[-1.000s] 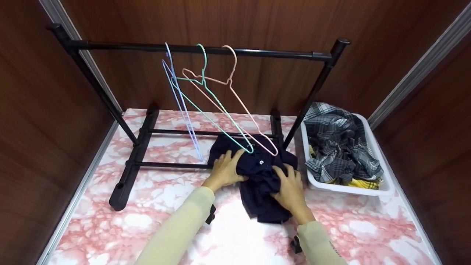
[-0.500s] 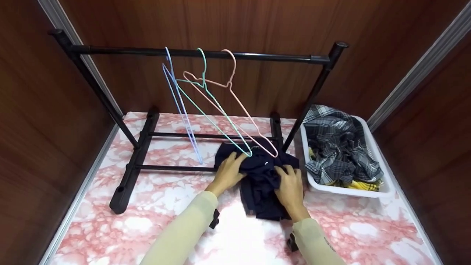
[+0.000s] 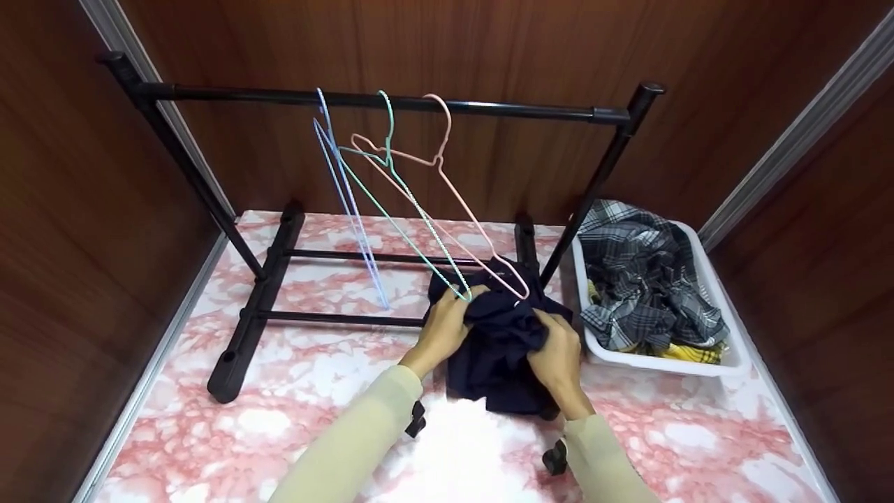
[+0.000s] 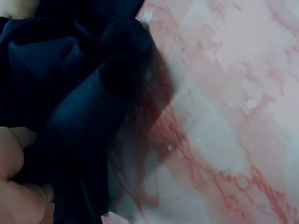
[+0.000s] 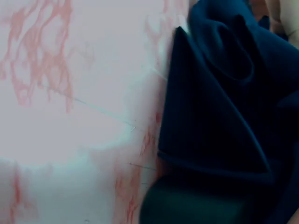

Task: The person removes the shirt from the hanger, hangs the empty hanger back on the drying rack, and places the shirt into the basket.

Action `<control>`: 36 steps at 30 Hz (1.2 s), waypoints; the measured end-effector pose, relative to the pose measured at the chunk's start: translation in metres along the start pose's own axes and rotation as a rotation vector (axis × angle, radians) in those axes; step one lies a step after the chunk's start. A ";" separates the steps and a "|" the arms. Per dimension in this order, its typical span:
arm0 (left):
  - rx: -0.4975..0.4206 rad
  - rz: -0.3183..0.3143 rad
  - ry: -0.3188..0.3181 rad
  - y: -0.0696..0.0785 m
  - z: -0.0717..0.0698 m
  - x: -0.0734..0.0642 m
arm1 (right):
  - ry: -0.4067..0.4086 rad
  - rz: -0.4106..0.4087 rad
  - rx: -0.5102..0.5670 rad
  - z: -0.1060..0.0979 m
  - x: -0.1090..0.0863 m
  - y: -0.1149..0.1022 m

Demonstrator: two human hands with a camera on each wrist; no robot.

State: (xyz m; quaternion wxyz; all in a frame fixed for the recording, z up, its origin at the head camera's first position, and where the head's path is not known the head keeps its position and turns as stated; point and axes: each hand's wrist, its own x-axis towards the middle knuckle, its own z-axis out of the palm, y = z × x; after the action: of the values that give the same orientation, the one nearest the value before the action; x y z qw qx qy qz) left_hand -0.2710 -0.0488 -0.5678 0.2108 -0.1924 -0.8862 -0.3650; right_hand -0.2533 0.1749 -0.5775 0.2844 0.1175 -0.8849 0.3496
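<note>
A crumpled navy shirt [image 3: 492,374] with a small white button lies bunched at the front right of the rack base. My left hand [image 3: 447,328] grips its left side, thumb and fingers pinching the cloth. On the other side my right hand [image 3: 559,349] holds a fold of it, fingertips partly hidden in the fabric. Bunched folds of the shirt [image 4: 79,102] fill the left part of the left wrist view, with my left hand [image 4: 13,158] at that edge. The right wrist view shows a flat pointed corner of the shirt [image 5: 201,116] hanging along the floor.
A black garment rack [image 3: 258,96] carries a blue hanger [image 3: 349,202], a green hanger [image 3: 419,202] and a pink hanger [image 3: 468,206]. The green and pink ones overlap the shirt. At right stands a white basket [image 3: 698,367] with grey plaid clothes [image 3: 642,279] and yellow plaid cloth [image 3: 691,351]. Wooden walls enclose three sides.
Both hands have drawn the shirt's upper part into tighter folds. The left hand has moved slightly right and its thumb and fingers now pinch the cloth; the lower part has spread out.
</note>
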 end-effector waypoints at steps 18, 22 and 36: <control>-0.058 -0.101 -0.017 0.068 -0.006 0.002 | 0.125 0.092 0.078 -0.060 -0.003 -0.013; -0.117 -0.113 -0.035 0.083 0.001 -0.003 | 0.123 0.128 0.063 -0.078 -0.009 -0.012; -0.241 0.013 0.049 0.151 0.018 0.016 | 0.213 0.172 -0.024 -0.152 0.014 -0.018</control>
State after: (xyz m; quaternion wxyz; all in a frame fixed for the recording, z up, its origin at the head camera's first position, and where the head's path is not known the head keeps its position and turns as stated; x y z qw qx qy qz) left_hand -0.2137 0.0672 -0.4856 0.2102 -0.2131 -0.8291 -0.4722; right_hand -0.1933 0.2656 -0.4691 0.3470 -0.0002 -0.8606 0.3727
